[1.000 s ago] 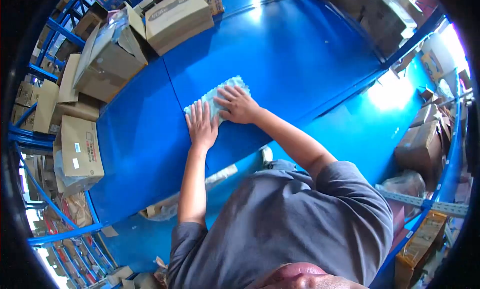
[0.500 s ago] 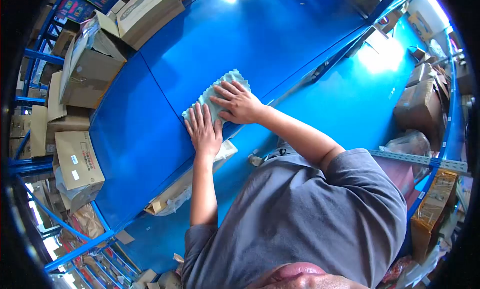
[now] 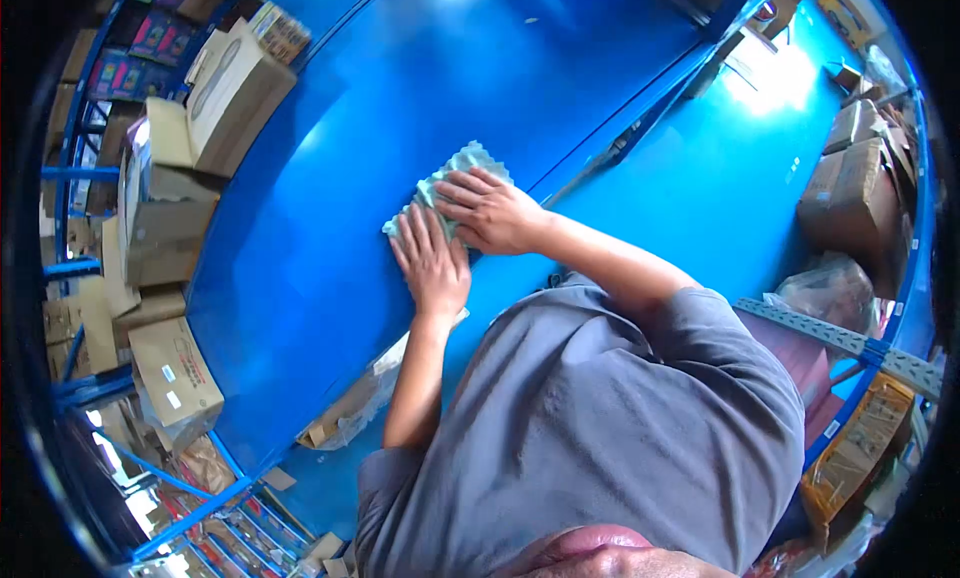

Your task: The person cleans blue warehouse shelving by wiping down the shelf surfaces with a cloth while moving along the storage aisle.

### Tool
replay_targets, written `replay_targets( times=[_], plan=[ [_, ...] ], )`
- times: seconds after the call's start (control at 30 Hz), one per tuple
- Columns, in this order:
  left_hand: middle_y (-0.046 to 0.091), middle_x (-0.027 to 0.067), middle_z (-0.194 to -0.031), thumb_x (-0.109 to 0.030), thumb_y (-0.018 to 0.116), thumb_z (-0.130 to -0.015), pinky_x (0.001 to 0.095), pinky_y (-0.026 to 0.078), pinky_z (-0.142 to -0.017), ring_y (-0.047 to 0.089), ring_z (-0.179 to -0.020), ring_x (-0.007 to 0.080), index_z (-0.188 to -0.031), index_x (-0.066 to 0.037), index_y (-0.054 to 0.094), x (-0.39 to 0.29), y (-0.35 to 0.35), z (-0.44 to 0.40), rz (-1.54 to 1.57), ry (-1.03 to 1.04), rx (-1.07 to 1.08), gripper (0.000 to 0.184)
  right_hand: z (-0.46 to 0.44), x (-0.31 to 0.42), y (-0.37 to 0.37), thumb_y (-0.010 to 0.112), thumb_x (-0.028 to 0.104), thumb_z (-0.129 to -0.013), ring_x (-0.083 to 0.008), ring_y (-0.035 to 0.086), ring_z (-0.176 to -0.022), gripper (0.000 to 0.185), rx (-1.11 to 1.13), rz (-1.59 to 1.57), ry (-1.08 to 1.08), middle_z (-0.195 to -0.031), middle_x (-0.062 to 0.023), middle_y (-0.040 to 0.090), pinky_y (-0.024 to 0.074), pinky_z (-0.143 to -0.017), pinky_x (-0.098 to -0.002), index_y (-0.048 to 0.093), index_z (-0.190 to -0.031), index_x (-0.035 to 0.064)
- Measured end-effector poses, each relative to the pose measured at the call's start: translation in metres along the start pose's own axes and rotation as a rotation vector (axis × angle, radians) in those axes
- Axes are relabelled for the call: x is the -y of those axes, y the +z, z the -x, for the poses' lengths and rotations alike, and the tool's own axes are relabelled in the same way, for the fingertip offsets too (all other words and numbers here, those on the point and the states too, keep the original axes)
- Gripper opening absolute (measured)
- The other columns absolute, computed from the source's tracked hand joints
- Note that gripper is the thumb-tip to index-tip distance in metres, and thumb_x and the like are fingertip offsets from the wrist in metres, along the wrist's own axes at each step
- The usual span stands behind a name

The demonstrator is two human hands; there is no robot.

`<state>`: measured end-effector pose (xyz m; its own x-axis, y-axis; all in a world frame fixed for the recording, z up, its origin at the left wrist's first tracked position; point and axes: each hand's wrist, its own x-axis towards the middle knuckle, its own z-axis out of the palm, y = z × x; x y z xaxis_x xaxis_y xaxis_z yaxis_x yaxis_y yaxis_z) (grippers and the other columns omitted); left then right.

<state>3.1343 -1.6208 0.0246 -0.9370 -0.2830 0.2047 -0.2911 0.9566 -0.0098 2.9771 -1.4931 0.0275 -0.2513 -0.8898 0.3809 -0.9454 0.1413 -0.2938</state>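
Note:
A pale green cloth (image 3: pixel 468 160) with a zigzag edge lies on the blue tabletop (image 3: pixel 300 248), near its edge on my side. My left hand (image 3: pixel 433 263) rests flat on the cloth's left part with its fingers stretched out. Beside it, my right hand (image 3: pixel 492 214) lies flat across the right part, fingers also extended. Both palms face down, and they cover much of the cloth's near side. Neither hand is wrapped around anything.
Open cardboard boxes (image 3: pixel 175 233) line the table's left side, with a labelled carton (image 3: pixel 178 378) below them. Under the near edge sits a long carton with clear plastic (image 3: pixel 350 408). Brown boxes (image 3: pixel 852 193) stand by the blue shelving on the right.
Both hands and the cloth appear a little farther right in view, and the hands are closer together. The camera view has also shifted, with the left boxes appearing lower.

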Motion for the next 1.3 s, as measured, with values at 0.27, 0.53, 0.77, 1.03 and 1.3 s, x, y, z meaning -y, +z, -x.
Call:
replay_targets(
  times=[0.27, 0.53, 0.77, 1.03, 1.3],
  plan=[
    [0.030, 0.0264, -0.166, -0.036, 0.049, -0.102, 0.0657, 0.018, -0.122, 0.024, -0.154, 0.0491, -0.157, 0.003, 0.039, -0.153, 0.032, -0.160, 0.113, 0.263, -0.022, 0.068, 0.081, -0.176, -0.101, 0.059, 0.038, -0.101, -0.0319, 0.036, -0.153, 0.051, -0.088, 0.042, 0.200, -0.161, -0.0065, 0.047, 0.0256, -0.127, -0.0524, 0.060, -0.145, 0.0140],
    [0.031, 0.0236, -0.167, -0.039, 0.044, -0.104, 0.0666, 0.017, -0.122, 0.024, -0.154, 0.0484, -0.158, -0.002, 0.039, -0.270, 0.070, -0.284, 0.220, 0.443, -0.033, 0.066, 0.139, -0.310, -0.159, 0.057, 0.044, -0.103, -0.0331, 0.037, -0.152, 0.053, -0.119, 0.172, 0.389, -0.161, -0.0062, 0.047, 0.0259, -0.126, -0.0525, 0.059, -0.148, 0.0187],
    [0.030, 0.0170, -0.169, -0.047, 0.040, -0.106, 0.0640, 0.016, -0.123, 0.023, -0.156, 0.0417, -0.159, -0.007, 0.039, -0.311, 0.084, -0.372, 0.231, 0.554, -0.029, 0.067, 0.149, -0.373, -0.173, 0.053, 0.046, -0.103, -0.0360, 0.043, -0.148, 0.054, -0.200, 0.417, 0.496, -0.158, -0.0082, 0.050, 0.0343, -0.119, -0.0533, 0.056, -0.150, 0.0200],
    [0.030, 0.0101, -0.170, -0.053, 0.041, -0.106, 0.0605, 0.020, -0.123, 0.025, -0.157, 0.0359, -0.160, -0.013, 0.039, -0.275, 0.092, -0.413, 0.220, 0.497, -0.039, 0.068, 0.109, -0.409, -0.153, 0.049, 0.043, -0.105, -0.0366, 0.044, -0.146, 0.052, -0.188, 0.532, 0.423, -0.159, -0.0080, 0.049, 0.0366, -0.115, -0.0527, 0.053, -0.153, 0.0207],
    [0.033, 0.0095, -0.169, -0.055, 0.036, -0.107, 0.0568, 0.016, -0.125, 0.026, -0.156, 0.0361, -0.160, -0.014, 0.041, -0.162, 0.092, -0.392, 0.197, 0.254, -0.086, 0.068, 0.000, -0.394, -0.100, 0.041, 0.045, -0.109, -0.0370, 0.039, -0.150, 0.053, -0.110, 0.426, 0.238, -0.163, -0.0100, 0.043, 0.0310, -0.121, -0.0506, 0.048, -0.156, 0.0201]
  ],
)
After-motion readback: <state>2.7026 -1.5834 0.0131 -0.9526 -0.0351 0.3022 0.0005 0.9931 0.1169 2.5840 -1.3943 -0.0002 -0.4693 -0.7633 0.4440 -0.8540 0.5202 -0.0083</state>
